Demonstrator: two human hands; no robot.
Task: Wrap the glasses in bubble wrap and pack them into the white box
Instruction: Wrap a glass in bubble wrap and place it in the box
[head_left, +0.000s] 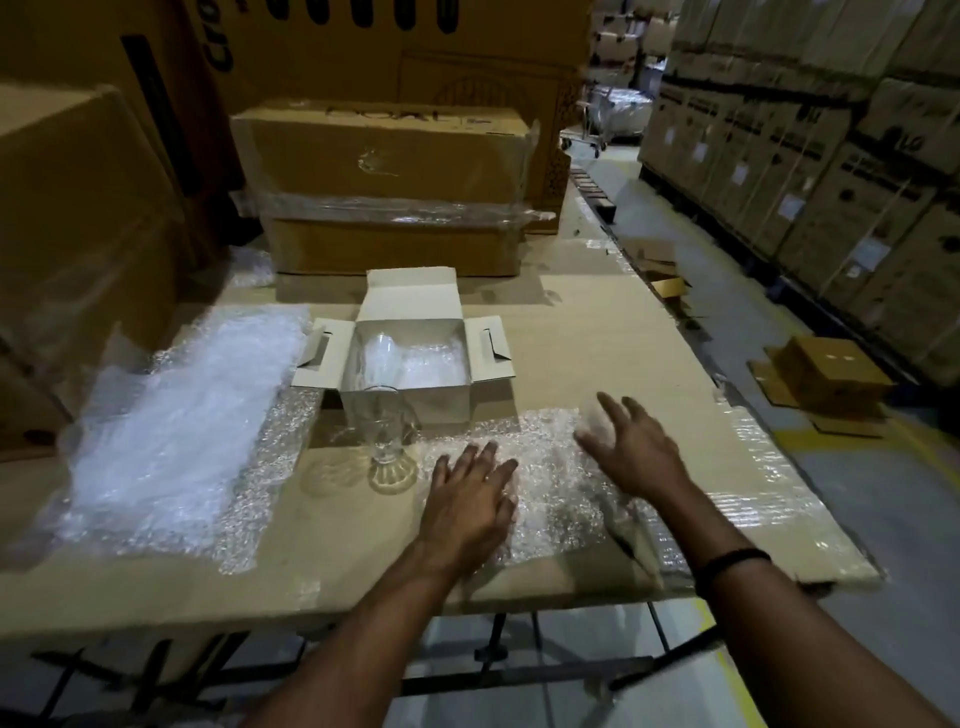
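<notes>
Progress is partial, judged from the present layout. The white box (447, 404) stands open on the cardboard-covered table (597, 332), all flaps folded outward. Its right side holds a pale bundle (435, 359) that appears to be bubble-wrapped, which suggests at least one glass is already packed. Its left side shows a clear glass shape (376, 356); whether this item is wrapped, or lies fully inside the box, cannot be determined. One footed glass (385, 436) stands upright and bare on the table, just in front of the box and just left of the bubble wrap sheet (550, 499) spread flat at the near edge. The left hand (467, 501) lies flat on this sheet, fingers straight, pressing it down and gripping nothing. The right hand (631, 449) is spread wide over the far right part of the sheet and grips nothing; blur prevents confirming whether its fingertips touch the wrap. A stack of spare bubble wrap (182, 410) lies well apart to the left. Remaining steps: lay the footed glass on the sheet, roll it up, place it in the box, then close the flaps.
</notes>
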